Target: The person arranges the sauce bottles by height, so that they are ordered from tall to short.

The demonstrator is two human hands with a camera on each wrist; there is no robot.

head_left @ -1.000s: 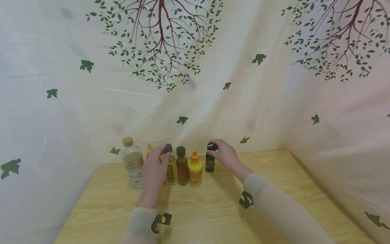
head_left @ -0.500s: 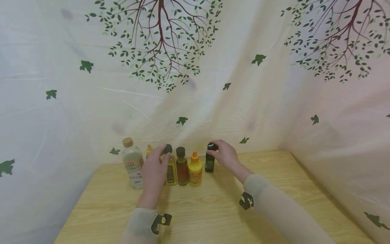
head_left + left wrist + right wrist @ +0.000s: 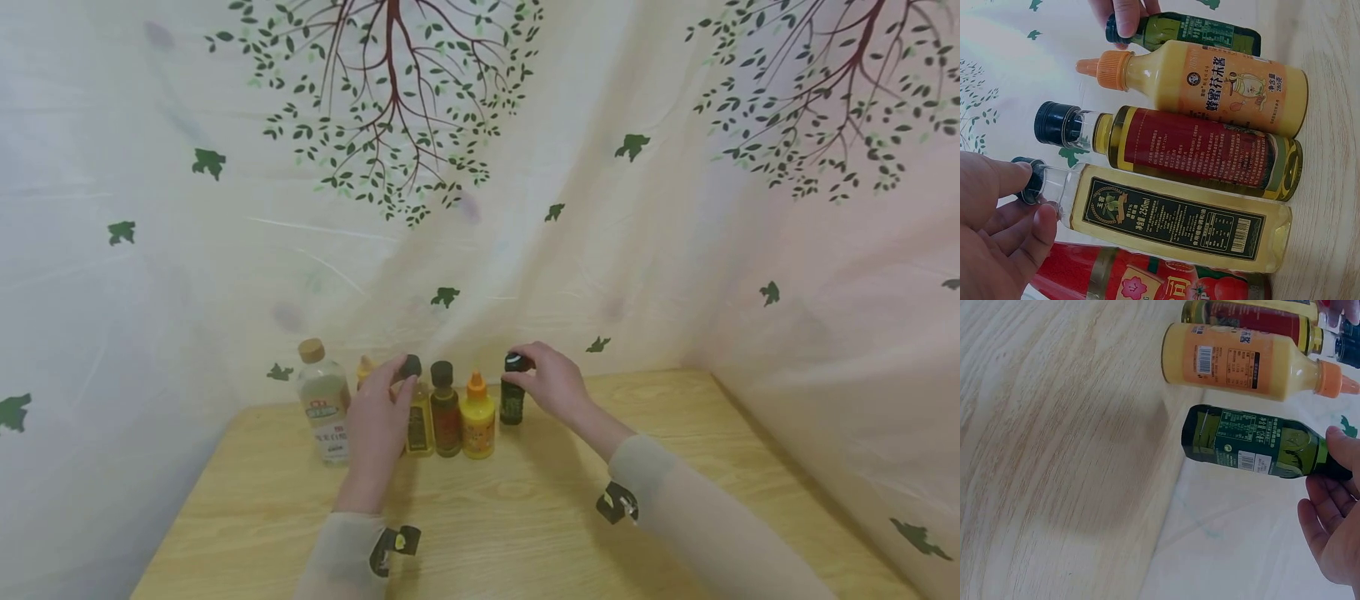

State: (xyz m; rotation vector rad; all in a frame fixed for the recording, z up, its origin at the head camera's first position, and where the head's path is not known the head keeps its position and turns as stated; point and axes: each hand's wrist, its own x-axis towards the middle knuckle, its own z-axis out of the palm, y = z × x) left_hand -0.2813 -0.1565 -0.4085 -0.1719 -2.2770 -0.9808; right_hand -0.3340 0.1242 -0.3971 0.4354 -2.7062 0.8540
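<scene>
My left hand (image 3: 378, 417) has thumb and fingers around the black cap of a clear oil bottle (image 3: 1179, 215) with a black label, which stands upright in the row. At the right end my right hand (image 3: 551, 379) pinches the neck and cap of a small dark green glass bottle (image 3: 1254, 444), held upright with its base close over the table's back edge. Between the hands stand a red-labelled oil bottle (image 3: 1204, 147) with a black cap and a yellow squeeze bottle (image 3: 1222, 87) with an orange nozzle, nearest to the green bottle.
Left of the left hand stands a large clear bottle (image 3: 324, 408) with a tan cap. A red sauce bottle (image 3: 1147, 272) shows beside the clear oil bottle. The wooden table (image 3: 510, 533) backs onto a pale curtain (image 3: 525, 250) printed with trees and leaves.
The head view has shifted a little. My right wrist has moved slightly right and toward me, while the green bottle stays nearly in place. My left hand keeps its hold on the oil bottle's cap.
</scene>
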